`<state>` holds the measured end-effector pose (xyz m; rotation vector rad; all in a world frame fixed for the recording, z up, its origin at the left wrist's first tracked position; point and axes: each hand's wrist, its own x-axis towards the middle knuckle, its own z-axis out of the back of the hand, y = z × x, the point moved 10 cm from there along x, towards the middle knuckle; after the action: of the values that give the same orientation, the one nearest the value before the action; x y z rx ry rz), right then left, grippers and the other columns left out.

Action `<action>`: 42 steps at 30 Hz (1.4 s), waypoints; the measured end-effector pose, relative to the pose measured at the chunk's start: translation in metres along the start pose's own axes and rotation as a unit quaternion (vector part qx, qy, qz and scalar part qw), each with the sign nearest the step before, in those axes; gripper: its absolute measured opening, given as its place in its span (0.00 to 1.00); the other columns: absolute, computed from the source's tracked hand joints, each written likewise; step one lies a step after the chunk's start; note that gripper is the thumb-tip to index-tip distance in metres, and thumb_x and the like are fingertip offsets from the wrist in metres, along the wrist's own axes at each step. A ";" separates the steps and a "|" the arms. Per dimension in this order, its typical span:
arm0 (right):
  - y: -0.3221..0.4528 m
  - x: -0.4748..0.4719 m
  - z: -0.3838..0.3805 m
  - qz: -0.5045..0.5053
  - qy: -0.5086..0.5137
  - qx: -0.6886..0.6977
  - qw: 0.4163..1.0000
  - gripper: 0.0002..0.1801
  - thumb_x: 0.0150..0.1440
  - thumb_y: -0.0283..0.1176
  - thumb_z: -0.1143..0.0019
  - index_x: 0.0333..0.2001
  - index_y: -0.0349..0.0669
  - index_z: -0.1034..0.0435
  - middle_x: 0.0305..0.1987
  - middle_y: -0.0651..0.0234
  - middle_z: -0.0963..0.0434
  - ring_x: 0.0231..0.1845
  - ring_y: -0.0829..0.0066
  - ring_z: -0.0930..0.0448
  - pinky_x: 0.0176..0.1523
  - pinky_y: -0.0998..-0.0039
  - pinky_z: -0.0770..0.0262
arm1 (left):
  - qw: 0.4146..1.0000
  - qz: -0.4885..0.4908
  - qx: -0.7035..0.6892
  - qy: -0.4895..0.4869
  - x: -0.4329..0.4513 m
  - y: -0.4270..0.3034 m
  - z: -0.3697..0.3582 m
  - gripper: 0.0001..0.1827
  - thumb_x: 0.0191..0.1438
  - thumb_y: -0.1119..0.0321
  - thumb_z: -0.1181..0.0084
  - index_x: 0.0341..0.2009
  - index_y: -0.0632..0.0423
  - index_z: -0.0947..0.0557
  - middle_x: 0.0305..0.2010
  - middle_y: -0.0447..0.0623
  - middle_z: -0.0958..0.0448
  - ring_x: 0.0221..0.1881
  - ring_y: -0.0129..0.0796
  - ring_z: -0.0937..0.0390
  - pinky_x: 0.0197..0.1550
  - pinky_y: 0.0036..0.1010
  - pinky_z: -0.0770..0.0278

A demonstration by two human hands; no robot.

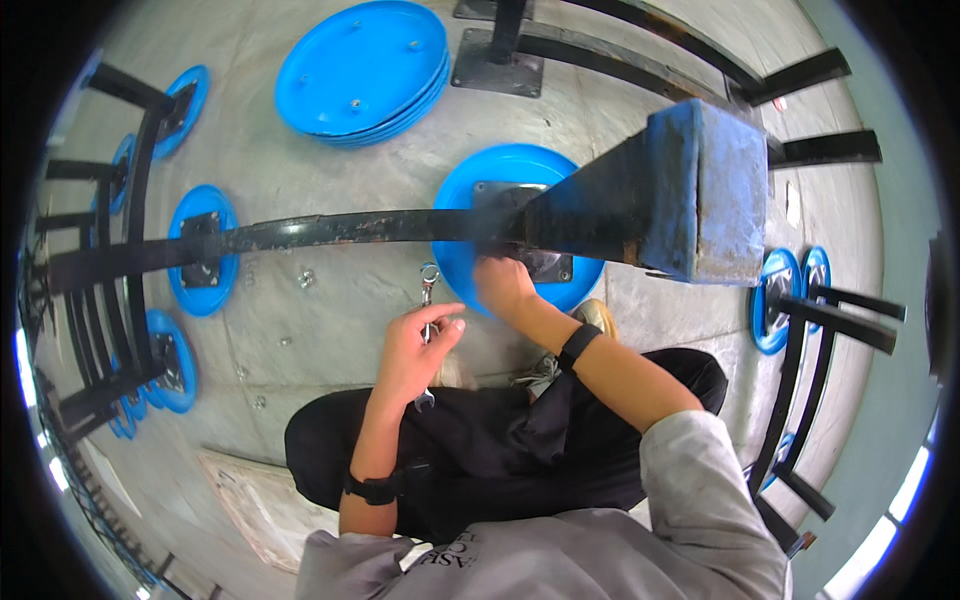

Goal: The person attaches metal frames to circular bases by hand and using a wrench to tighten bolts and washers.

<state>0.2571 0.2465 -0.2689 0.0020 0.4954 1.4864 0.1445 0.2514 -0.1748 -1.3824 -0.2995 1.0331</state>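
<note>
My left hand (411, 352) holds a steel combination wrench (427, 292), its ring end pointing away from me and its open jaw near my trouser leg. The thumb and index finger point to the right. My right hand (510, 286) is bent over the near side of a blue round base disc (459, 184), beside a square black mounting plate (555, 268) that lies on it. The fingertips are blurred and partly hidden, so what they pinch is unclear. A black metal post with a worn blue end block (709, 195) rises from the plate towards me.
A long black bar (360, 227) runs left to another blue disc (180, 255). Several stacked blue discs (360, 75) lie beyond, near a bare black plate (499, 67). Small metal fasteners (306, 279) are scattered on the concrete floor. More black frames (840, 324) stand right and left.
</note>
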 end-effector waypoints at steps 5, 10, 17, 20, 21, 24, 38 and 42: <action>0.002 0.008 -0.010 -0.015 0.028 -0.047 0.998 0.05 0.43 0.27 0.51 0.24 0.41 0.27 0.31 0.60 0.23 0.33 0.62 0.21 0.35 0.66 0.24 | 0.998 -0.062 0.008 -0.008 0.002 -0.016 0.003 0.13 0.47 0.67 0.44 0.38 0.59 0.21 0.21 0.44 0.28 0.22 0.23 0.36 0.26 0.21 0.36; -0.015 0.006 -0.025 -0.058 -0.082 -0.054 0.993 0.15 0.44 0.42 0.44 0.28 0.40 0.27 0.32 0.57 0.23 0.36 0.57 0.22 0.39 0.64 0.24 | 0.985 -0.168 -0.041 -0.029 -0.012 -0.034 0.013 0.14 0.47 0.65 0.44 0.36 0.60 0.21 0.26 0.53 0.23 0.27 0.33 0.26 0.32 0.27 0.30; -0.065 0.031 -0.050 0.072 0.018 -0.070 0.995 0.21 0.57 0.44 0.64 0.47 0.43 0.33 0.45 0.51 0.27 0.45 0.54 0.25 0.43 0.59 0.27 | 0.941 -0.244 -0.176 -0.155 -0.091 -0.058 0.061 0.15 0.48 0.67 0.47 0.40 0.62 0.23 0.30 0.52 0.25 0.26 0.32 0.28 0.32 0.26 0.30; 0.072 -0.012 -0.001 0.029 0.159 0.148 0.976 0.20 0.56 0.42 0.56 0.24 0.34 0.30 0.18 0.58 0.27 0.19 0.69 0.25 0.26 0.66 0.31 | 0.917 -0.196 -0.279 -0.207 -0.177 -0.034 0.121 0.13 0.51 0.70 0.50 0.41 0.61 0.23 0.29 0.46 0.26 0.25 0.24 0.32 0.29 0.22 0.32; 0.096 -0.014 0.017 0.039 0.123 0.174 0.976 0.24 0.53 0.43 0.51 0.17 0.33 0.33 0.10 0.63 0.32 0.15 0.75 0.28 0.22 0.72 0.34 | 0.905 -0.232 -0.241 -0.262 -0.203 -0.031 0.145 0.12 0.52 0.71 0.50 0.41 0.60 0.23 0.28 0.44 0.26 0.25 0.23 0.33 0.28 0.21 0.33; 0.160 -0.003 0.030 0.109 0.153 0.146 0.971 0.23 0.53 0.44 0.50 0.19 0.33 0.32 0.11 0.64 0.32 0.15 0.75 0.29 0.22 0.73 0.35 | 0.906 -0.099 -0.152 -0.384 -0.257 0.040 0.202 0.12 0.52 0.68 0.51 0.40 0.58 0.22 0.29 0.45 0.27 0.26 0.23 0.33 0.27 0.23 0.34; 0.333 0.108 -0.076 0.274 0.097 0.128 0.948 0.11 0.44 0.31 0.47 0.31 0.36 0.31 0.28 0.55 0.25 0.33 0.56 0.25 0.37 0.63 0.30 | 0.801 0.276 0.274 -0.456 -0.334 0.286 0.211 0.17 0.45 0.68 0.47 0.42 0.58 0.25 0.33 0.56 0.32 0.34 0.51 0.30 0.36 0.40 0.32; 0.350 0.113 -0.095 0.290 0.083 0.164 0.939 0.10 0.45 0.30 0.49 0.31 0.37 0.32 0.28 0.57 0.26 0.33 0.57 0.25 0.37 0.63 0.30 | 0.790 0.277 0.292 -0.462 -0.342 0.292 0.213 0.19 0.44 0.68 0.47 0.44 0.58 0.27 0.36 0.58 0.32 0.36 0.52 0.31 0.37 0.41 0.32</action>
<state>-0.1041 0.3617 -0.2847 0.3114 0.9336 1.9711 -0.3211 0.0966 -0.2566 -0.2876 -0.2406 2.0676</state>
